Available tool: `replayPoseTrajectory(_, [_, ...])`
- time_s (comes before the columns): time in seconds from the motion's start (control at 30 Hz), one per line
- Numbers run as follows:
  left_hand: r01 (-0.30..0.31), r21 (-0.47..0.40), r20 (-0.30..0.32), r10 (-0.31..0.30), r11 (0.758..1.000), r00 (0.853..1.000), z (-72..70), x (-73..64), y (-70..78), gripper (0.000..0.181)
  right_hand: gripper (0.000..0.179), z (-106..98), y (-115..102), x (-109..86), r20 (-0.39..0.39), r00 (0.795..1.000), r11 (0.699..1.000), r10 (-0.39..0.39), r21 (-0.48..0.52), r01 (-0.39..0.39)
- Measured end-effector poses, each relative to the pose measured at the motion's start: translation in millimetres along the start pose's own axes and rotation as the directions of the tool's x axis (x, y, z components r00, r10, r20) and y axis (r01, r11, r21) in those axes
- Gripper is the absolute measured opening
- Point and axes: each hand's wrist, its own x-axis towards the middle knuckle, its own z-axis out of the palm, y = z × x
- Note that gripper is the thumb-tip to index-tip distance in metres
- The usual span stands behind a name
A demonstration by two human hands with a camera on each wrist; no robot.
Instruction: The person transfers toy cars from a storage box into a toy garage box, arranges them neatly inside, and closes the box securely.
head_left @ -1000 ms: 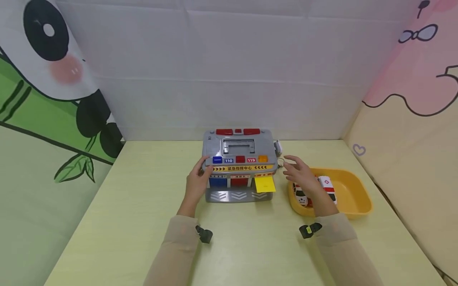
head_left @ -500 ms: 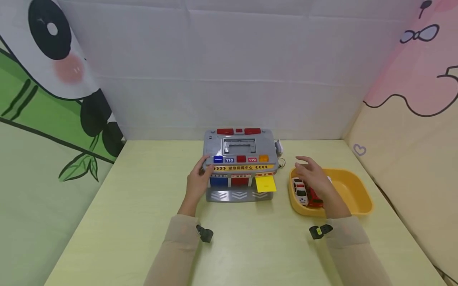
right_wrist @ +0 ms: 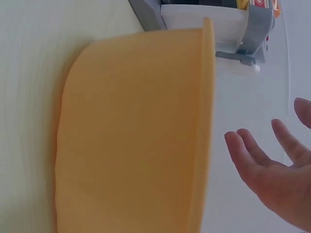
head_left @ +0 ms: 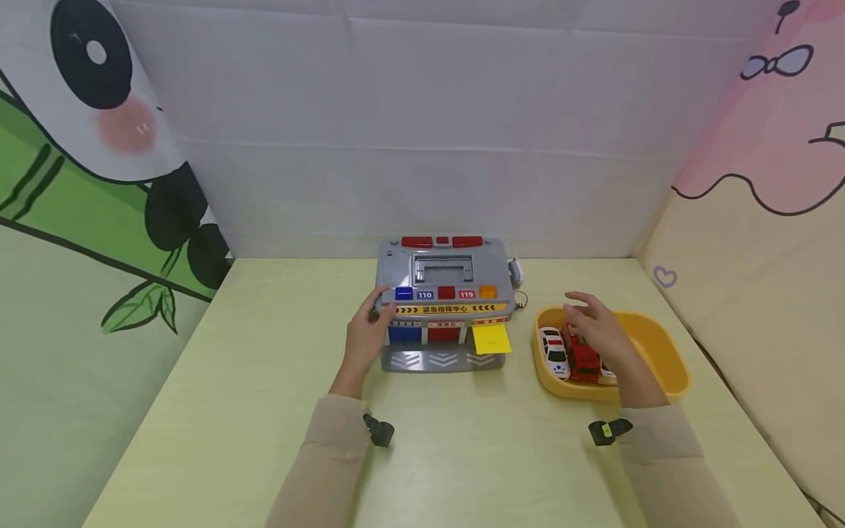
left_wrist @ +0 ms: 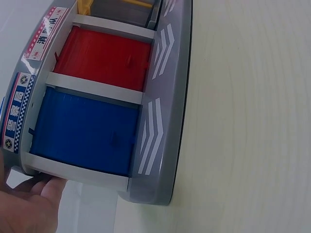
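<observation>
A grey toy garage (head_left: 444, 309) stands at the back middle of the table, its yellow door (head_left: 491, 339) raised outward. My left hand (head_left: 365, 339) holds its left side, thumb near the front edge. In the left wrist view the blue door (left_wrist: 87, 131) and red door (left_wrist: 107, 58) are down, and my fingers (left_wrist: 51, 189) reach behind the side wall. Over the yellow plastic basin (head_left: 678, 359) hovers my right hand (head_left: 602, 334), fingers spread and holding nothing. Beneath it lie a white toy police car (head_left: 554, 353) and a red toy truck (head_left: 582, 359); a white toy vehicle (head_left: 607, 377) is mostly hidden.
A small white and grey part (head_left: 516, 272) with a coiled cord (head_left: 521, 300) hangs at the garage's right side. The basin wall (right_wrist: 131, 136) fills much of the right wrist view. Behind the table (head_left: 462, 455) rises a white cloth backdrop (head_left: 422, 147).
My right hand has moved right, away from the garage's right side, to over the basin, uncovering the police car and red truck. My left hand stays on the garage.
</observation>
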Motion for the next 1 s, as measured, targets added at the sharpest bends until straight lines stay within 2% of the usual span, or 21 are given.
replayPoseTrajectory(0.57, [-0.002, -0.002, 0.002, 0.002, 1.000, 1.000, 0.4, 0.7, -0.9, 0.045, 0.063, -21, 16, -5.0, -0.041, 0.999, 0.997, 0.034, -0.066, -0.037])
replayPoseTrajectory(0.77, [-0.007, -0.004, 0.000, 0.007, 1.000, 1.000, -0.2, 0.9, -0.4, 0.046, 0.060, -30, 23, -6.7, -0.039, 0.999, 0.995, 0.021, -0.095, -0.025])
replayPoseTrajectory(1.0, [-0.011, -0.003, -0.009, 0.011, 1.000, 1.000, -1.5, -1.4, 2.6, 0.045, 0.062, -38, 32, -8.4, -0.035, 0.998, 0.991, 0.052, -0.122, -0.056])
